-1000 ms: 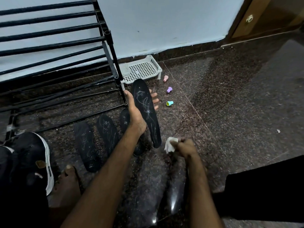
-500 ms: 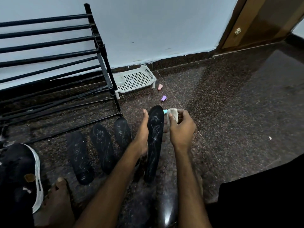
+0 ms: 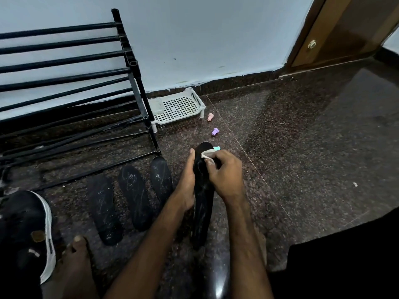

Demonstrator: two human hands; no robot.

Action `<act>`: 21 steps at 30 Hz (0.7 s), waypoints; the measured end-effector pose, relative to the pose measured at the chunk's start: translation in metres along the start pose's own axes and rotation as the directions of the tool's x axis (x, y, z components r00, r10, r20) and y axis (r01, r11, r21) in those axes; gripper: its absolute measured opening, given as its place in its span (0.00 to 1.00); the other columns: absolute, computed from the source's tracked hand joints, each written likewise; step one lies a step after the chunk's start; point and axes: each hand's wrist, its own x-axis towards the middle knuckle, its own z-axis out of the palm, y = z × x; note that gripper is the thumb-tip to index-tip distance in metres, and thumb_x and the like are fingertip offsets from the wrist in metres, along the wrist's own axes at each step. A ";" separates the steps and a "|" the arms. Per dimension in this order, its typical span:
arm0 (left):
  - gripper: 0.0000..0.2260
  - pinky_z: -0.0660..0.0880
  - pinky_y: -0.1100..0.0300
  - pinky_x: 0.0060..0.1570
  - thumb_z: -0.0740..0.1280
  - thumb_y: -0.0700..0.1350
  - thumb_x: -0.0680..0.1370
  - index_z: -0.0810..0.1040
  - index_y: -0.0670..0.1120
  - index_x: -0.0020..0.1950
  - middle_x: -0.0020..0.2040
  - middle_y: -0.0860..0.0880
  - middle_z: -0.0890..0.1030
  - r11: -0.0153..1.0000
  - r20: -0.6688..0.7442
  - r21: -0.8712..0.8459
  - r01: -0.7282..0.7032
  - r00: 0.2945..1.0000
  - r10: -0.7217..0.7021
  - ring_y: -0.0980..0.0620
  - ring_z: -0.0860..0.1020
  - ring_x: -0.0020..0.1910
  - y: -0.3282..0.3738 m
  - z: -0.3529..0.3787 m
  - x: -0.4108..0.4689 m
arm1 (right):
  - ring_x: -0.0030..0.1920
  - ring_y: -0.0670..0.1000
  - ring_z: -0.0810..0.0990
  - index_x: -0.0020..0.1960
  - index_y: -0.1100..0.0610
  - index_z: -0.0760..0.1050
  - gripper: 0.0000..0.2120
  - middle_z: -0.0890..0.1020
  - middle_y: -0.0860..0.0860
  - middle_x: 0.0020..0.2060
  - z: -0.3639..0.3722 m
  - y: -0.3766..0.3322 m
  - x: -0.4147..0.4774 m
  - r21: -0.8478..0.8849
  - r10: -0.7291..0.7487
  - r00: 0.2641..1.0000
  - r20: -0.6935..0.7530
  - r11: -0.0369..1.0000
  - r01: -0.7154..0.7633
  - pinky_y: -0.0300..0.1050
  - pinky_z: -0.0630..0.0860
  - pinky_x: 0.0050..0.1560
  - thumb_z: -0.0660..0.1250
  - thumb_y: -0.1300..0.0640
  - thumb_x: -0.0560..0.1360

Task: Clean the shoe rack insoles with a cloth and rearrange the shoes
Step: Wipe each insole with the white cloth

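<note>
Dark granite floor (image 3: 302, 147) open rightward, left hand (image 3: 185, 186) gripping insole (image 3: 201, 206), right hand (image 3: 226, 175) pinching cloth (image 3: 206, 153) at its toe edge

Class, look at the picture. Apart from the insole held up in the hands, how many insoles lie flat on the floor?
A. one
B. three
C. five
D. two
B: three black insoles lie side by side on the floor in front of the shoe rack, while the left hand holds a fourth insole and the right hand presses a cloth to it.
</note>
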 end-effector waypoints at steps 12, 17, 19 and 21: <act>0.31 0.82 0.58 0.42 0.51 0.66 0.80 0.77 0.43 0.66 0.50 0.44 0.85 0.999 -0.004 -0.039 0.026 1.000 -0.026 0.50 0.84 0.47 0.002 -0.008 0.000 | 0.46 0.46 0.82 0.49 0.57 0.84 0.08 0.85 0.49 0.45 -0.001 -0.014 0.002 0.018 0.035 0.997 0.072 0.999 -0.037 0.37 0.76 0.51 0.71 0.63 0.72; 0.32 0.81 0.58 0.48 0.51 0.65 0.81 0.73 0.42 0.71 0.60 0.42 0.81 1.000 0.006 -0.006 0.028 1.000 -0.028 0.48 0.81 0.56 -0.002 -0.008 -0.002 | 0.43 0.47 0.79 0.51 0.59 0.83 0.06 0.83 0.51 0.45 0.000 -0.015 0.008 -0.101 0.095 0.991 -0.099 0.989 -0.105 0.37 0.74 0.49 0.70 0.62 0.75; 0.31 0.81 0.59 0.49 0.53 0.64 0.81 0.74 0.42 0.70 0.62 0.41 0.80 1.000 -0.008 -0.023 -0.006 1.000 0.006 0.48 0.81 0.57 0.000 -0.009 -0.001 | 0.45 0.46 0.80 0.51 0.59 0.83 0.07 0.84 0.50 0.46 0.003 -0.022 0.011 -0.014 0.014 0.999 -0.030 1.000 -0.015 0.35 0.75 0.51 0.70 0.62 0.74; 0.29 0.81 0.60 0.44 0.53 0.63 0.81 0.77 0.43 0.67 0.58 0.42 0.83 0.999 -0.021 -0.038 -0.020 1.000 0.019 0.49 0.83 0.51 0.004 -0.012 0.000 | 0.46 0.44 0.81 0.50 0.58 0.84 0.08 0.84 0.50 0.46 0.004 -0.024 0.010 0.060 -0.054 0.995 0.082 0.997 0.050 0.33 0.74 0.52 0.71 0.64 0.72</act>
